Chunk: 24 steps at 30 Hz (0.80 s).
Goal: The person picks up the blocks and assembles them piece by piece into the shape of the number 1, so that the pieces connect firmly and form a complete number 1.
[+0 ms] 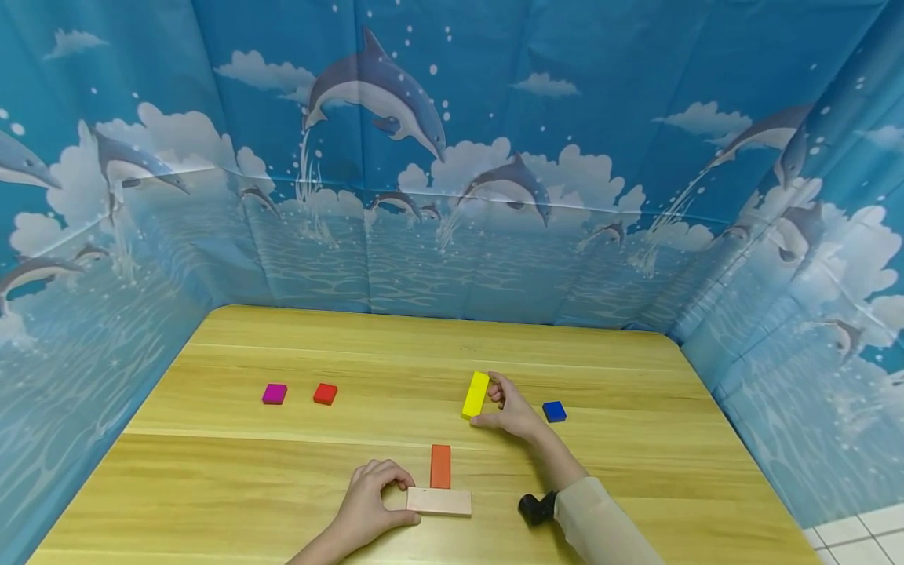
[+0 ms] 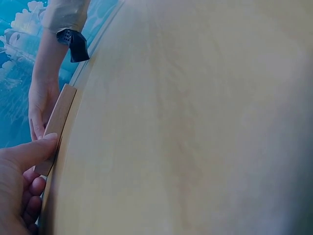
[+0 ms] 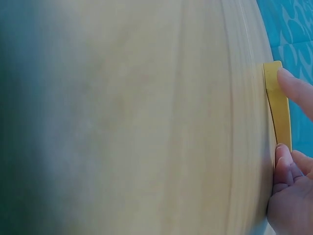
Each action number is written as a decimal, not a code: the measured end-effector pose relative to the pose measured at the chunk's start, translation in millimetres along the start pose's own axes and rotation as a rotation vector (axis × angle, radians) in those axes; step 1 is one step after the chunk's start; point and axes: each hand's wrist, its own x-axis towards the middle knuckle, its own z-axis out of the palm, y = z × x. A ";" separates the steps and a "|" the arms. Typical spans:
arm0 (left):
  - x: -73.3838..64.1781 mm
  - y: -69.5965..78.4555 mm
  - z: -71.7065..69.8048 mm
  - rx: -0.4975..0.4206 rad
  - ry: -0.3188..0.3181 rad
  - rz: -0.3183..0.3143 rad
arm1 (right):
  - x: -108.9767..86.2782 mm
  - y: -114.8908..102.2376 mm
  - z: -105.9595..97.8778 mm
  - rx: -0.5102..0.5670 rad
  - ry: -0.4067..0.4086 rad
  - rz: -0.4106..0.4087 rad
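My left hand [image 1: 370,498] holds the left end of a plain wooden block [image 1: 439,502] between thumb and fingers. In the left wrist view the thumb lies along the side of that block [image 2: 61,110]. Directly beyond the block, an orange-red rectangular block [image 1: 441,466] points away from me, its near end right at the plain block's far edge. Farther back, my right hand [image 1: 514,412] grips a yellow rectangular block [image 1: 475,395], thumb at the near end and fingertips toward the far end. The right wrist view shows the yellow block [image 3: 279,105] close over the table.
A magenta square block [image 1: 275,394] and a red square block [image 1: 326,394] lie at the left of the wooden table [image 1: 233,479]. A blue square block [image 1: 554,412] sits right of my right hand. A black device [image 1: 537,509] is at the right wrist. A dolphin-print curtain [image 1: 452,259] surrounds the table.
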 end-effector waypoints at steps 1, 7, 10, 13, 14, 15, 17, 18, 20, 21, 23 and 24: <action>0.0 -0.1 -0.1 0.002 0.000 -0.001 | 0.7 1.7 0.6 -0.014 0.005 -0.006; 0.6 -1.2 0.4 0.018 0.012 0.014 | 1.5 4.1 2.2 -0.019 0.025 0.000; 1.0 -2.6 1.3 0.028 0.020 0.018 | 0.5 3.4 2.6 -0.014 0.028 0.006; 0.9 -4.6 2.4 0.036 0.025 0.014 | -1.3 2.4 2.7 -0.011 0.023 0.012; 0.7 -5.1 2.5 0.036 0.027 0.014 | -2.2 2.0 2.7 -0.009 0.020 0.016; 0.6 -5.6 2.7 0.037 0.026 0.014 | -2.9 1.9 2.5 -0.010 0.019 0.017; 0.6 -6.6 3.1 0.036 0.022 0.016 | -3.7 2.4 2.1 -0.008 0.012 0.016; 0.6 -6.8 3.2 0.032 0.021 0.017 | -3.9 2.7 1.9 -0.007 0.009 0.012; 0.9 -7.2 3.3 0.027 0.021 0.019 | -3.9 3.1 1.4 -0.005 0.000 -0.005; 1.1 -7.5 3.4 0.025 0.021 0.019 | -3.9 3.1 0.8 -0.005 -0.006 -0.017; 1.6 -8.2 3.5 0.026 0.025 0.021 | -3.7 2.3 -0.1 -0.003 -0.024 -0.037; 1.8 -8.5 3.4 0.028 0.030 0.024 | -4.0 1.5 -0.6 -0.005 -0.030 -0.044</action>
